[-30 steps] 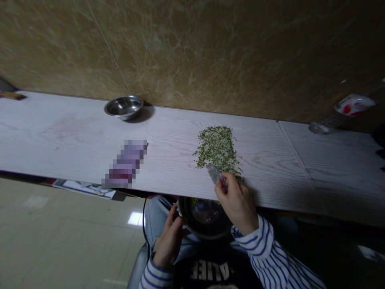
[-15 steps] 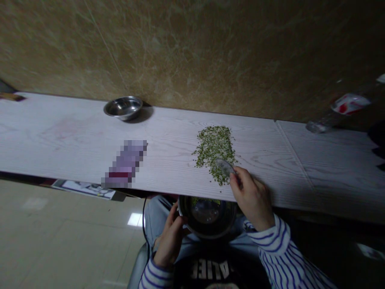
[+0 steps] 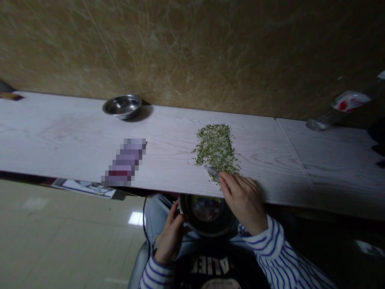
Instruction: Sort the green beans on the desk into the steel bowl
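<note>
My right hand [image 3: 242, 198] is closed round a greyish spoon [image 3: 212, 173], turned nearly edge-on at the near left side of some small green beans [image 3: 215, 142]. The beans lie loosely spread on the white wood-grain table [image 3: 168, 160]. Below the table's front edge, my left hand [image 3: 172, 235] grips the left rim of a metal bowl [image 3: 207, 230], which sits over my lap. More green beans show inside that bowl along its far side. My right hand and forearm cover part of the bowl's right side.
A second metal bowl [image 3: 122, 107] stands by the wall. Left of the beans lies a pixelated purple oblong [image 3: 124, 162] near the front edge. A clear plastic bottle [image 3: 345, 103] with a red-and-white label is at the right. A brown object [image 3: 11, 96] is at the far left.
My right hand has moved left and slightly nearer, turning the spoon from its broad face to its edge. Beans near it have shifted. My left hand stays on the bowl.
</note>
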A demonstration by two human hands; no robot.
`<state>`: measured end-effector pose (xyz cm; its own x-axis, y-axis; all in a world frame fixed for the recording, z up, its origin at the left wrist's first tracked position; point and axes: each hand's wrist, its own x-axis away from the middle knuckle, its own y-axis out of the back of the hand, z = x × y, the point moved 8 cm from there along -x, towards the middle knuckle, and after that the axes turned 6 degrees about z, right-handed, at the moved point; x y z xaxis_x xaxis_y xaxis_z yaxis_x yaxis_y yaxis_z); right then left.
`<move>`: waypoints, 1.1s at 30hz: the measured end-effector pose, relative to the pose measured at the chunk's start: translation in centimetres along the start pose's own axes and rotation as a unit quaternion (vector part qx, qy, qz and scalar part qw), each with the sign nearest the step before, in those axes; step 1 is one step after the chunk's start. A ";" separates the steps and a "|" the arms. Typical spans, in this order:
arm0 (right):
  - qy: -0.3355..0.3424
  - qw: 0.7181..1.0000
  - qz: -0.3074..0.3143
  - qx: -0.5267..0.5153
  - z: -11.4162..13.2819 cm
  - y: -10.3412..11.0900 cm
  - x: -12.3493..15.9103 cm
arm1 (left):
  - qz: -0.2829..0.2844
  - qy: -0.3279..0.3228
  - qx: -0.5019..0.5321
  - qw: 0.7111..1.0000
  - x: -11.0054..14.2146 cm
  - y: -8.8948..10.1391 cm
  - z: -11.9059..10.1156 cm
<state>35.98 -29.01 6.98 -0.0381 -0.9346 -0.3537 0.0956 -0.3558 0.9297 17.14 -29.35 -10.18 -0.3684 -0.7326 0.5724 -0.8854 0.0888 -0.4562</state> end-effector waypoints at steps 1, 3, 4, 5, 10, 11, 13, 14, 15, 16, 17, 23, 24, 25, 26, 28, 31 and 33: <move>0.003 1.000 0.008 -0.002 0.2 0.0 0.1 | 0.004 -0.001 0.001 1.000 0.0 -0.1 0.0; 0.011 1.000 0.022 -0.005 0.6 0.0 0.2 | 0.007 -0.001 0.003 1.000 0.1 -0.2 0.0; 0.017 0.999 0.028 -0.008 0.7 0.0 0.3 | 0.005 0.000 0.003 1.000 0.1 -0.2 0.0; 0.021 0.999 0.031 -0.011 0.8 0.1 0.5 | 0.003 0.002 0.005 1.000 0.1 -0.2 0.1; 0.025 0.999 0.018 -0.029 0.3 0.8 1.3 | -0.001 0.001 0.011 1.000 -0.1 0.0 0.2; 0.020 0.999 0.012 -0.027 0.0 1.0 1.5 | 0.000 0.001 0.011 1.000 -0.1 0.0 0.2; 0.012 1.000 0.004 -0.023 -0.5 1.1 1.9 | -0.002 0.003 0.009 1.000 -0.2 0.0 0.3; 0.010 1.000 0.002 -0.022 -0.7 1.1 2.0 | -0.003 0.004 0.008 1.000 -0.2 0.1 0.3; 0.010 1.000 0.001 -0.023 -0.8 1.1 2.1 | -0.005 0.004 0.007 1.000 -0.2 0.1 0.4; 0.011 1.000 0.001 -0.024 -0.9 1.1 2.2 | -0.006 0.005 0.006 1.000 -0.3 0.1 0.4; 0.012 1.000 0.001 -0.027 -0.8 1.0 2.3 | -0.008 0.005 0.005 1.000 -0.3 0.1 0.5; 0.014 0.999 0.009 -0.043 0.0 0.7 2.5 | -0.012 0.008 0.004 1.000 -0.2 0.1 0.4; 0.015 0.999 0.010 -0.044 0.2 0.7 2.6 | -0.011 0.007 0.004 1.000 -0.2 0.1 0.3; 0.016 0.999 0.010 -0.044 0.3 0.7 2.6 | -0.012 0.008 0.003 1.000 -0.1 0.1 0.3; 0.018 0.999 0.010 -0.044 0.4 0.7 2.6 | -0.015 0.009 0.002 1.000 -0.1 0.1 0.3; 0.019 0.999 0.010 -0.045 0.5 0.8 2.7 | -0.016 0.011 0.001 1.000 0.0 0.0 0.2; 0.014 0.999 0.004 -0.041 0.2 1.1 2.7 | -0.007 0.003 0.006 1.000 0.1 -0.2 -0.1; 0.011 0.999 -0.001 -0.036 -0.1 1.2 2.7 | -0.006 0.000 0.008 1.000 0.1 -0.2 -0.2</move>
<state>36.10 -31.98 7.15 -0.0173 -0.9336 -0.3578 0.1664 -0.3556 0.9197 17.25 -29.36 -9.87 -0.3580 -0.7336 0.5777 -0.8848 0.0688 -0.4609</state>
